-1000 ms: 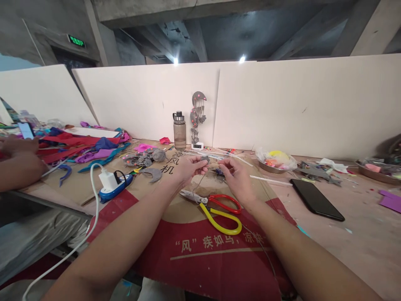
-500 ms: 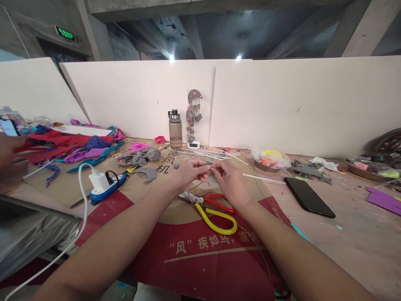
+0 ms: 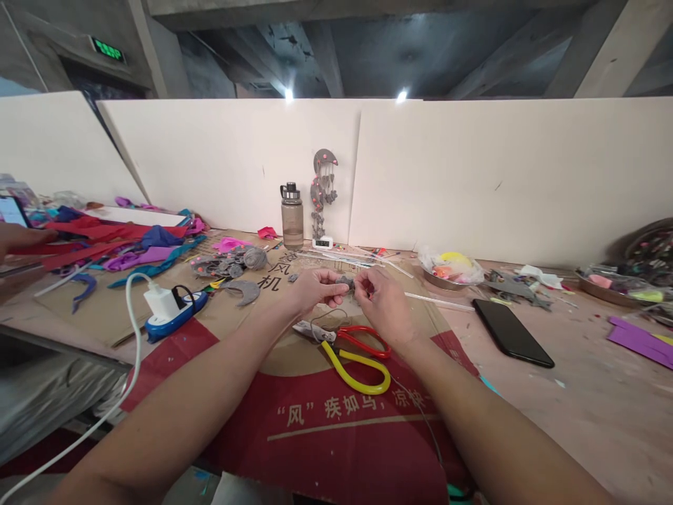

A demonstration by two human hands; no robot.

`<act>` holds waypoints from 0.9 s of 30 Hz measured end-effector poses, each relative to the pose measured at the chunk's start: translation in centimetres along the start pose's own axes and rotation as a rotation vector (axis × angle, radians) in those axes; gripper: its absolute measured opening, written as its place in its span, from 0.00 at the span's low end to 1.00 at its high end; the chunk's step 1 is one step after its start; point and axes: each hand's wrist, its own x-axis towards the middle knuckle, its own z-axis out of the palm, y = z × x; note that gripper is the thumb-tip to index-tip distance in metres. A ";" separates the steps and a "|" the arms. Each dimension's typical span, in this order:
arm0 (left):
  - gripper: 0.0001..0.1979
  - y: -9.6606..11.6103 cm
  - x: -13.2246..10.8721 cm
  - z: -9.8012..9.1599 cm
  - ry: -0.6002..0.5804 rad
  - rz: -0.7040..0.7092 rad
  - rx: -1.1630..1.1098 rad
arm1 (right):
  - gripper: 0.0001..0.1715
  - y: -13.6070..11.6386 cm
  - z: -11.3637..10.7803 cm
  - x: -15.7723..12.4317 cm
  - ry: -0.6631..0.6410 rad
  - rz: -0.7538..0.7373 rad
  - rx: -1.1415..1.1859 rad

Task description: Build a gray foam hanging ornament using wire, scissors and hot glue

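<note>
Between the fingertips of both hands is a small grey felt piece (image 3: 345,281), partly covered by the fingers. My left hand (image 3: 318,290) pinches its left side with thumb and forefinger. From the other side my right hand (image 3: 386,303) closes its fingers on it. Just below lie scissors (image 3: 362,382) with one yellow and one red handle. A thin grey yarn (image 3: 336,313) loops over the blades. Left of my hands rests a grey felt crescent (image 3: 242,292), near a grey yarn ball (image 3: 255,258).
A water bottle (image 3: 292,217) and a hanging grey moon ornament (image 3: 322,193) stand by the white partition (image 3: 473,168). To the right lie a black phone (image 3: 512,332) and a bowl (image 3: 449,280). A blue power strip (image 3: 176,319) sits left. A person's hand (image 3: 18,237) shows far left.
My fingers have shifted slightly on the grey felt piece, and more of it shows. The view has moved a little to the right. At far left, the other person's hand has changed position.
</note>
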 end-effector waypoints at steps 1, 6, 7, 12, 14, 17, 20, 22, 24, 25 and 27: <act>0.16 0.0 0.0 0.0 0.012 -0.001 0.007 | 0.06 0.0 -0.1 0.0 0.010 0.017 0.014; 0.18 0.1 0.1 0.0 0.061 -0.024 0.011 | 0.08 0.0 -0.2 -0.1 -0.066 -0.010 0.107; 0.18 0.1 0.1 0.0 0.055 -0.024 0.011 | 0.09 0.0 0.0 -0.1 -0.097 -0.027 0.121; 0.17 0.1 -0.1 0.0 0.018 -0.009 0.067 | 0.08 0.4 0.7 -0.4 -0.141 -0.020 0.149; 0.16 -0.1 -0.1 -0.1 0.013 -0.001 0.089 | 0.07 0.5 0.7 -0.4 -0.133 0.014 0.167; 0.16 -0.2 0.0 -0.1 0.028 0.009 0.113 | 0.05 0.6 0.3 -0.1 -0.151 0.074 0.194; 0.15 -0.1 -0.1 0.1 0.050 0.038 0.196 | 0.07 0.6 -0.2 0.2 -0.248 0.087 0.214; 0.14 0.2 -0.3 0.3 0.065 0.056 0.257 | 0.08 0.7 -0.4 0.3 -0.301 0.078 0.210; 0.14 0.3 -0.4 0.5 0.080 0.054 0.273 | 0.08 0.8 -0.3 0.2 -0.317 0.081 0.194; 0.14 0.3 -0.4 0.5 0.086 0.044 0.265 | 0.08 0.8 -0.3 0.2 -0.317 0.086 0.185; 0.15 0.2 -0.4 0.6 0.091 0.023 0.229 | 0.08 0.8 -0.3 0.1 -0.303 0.087 0.170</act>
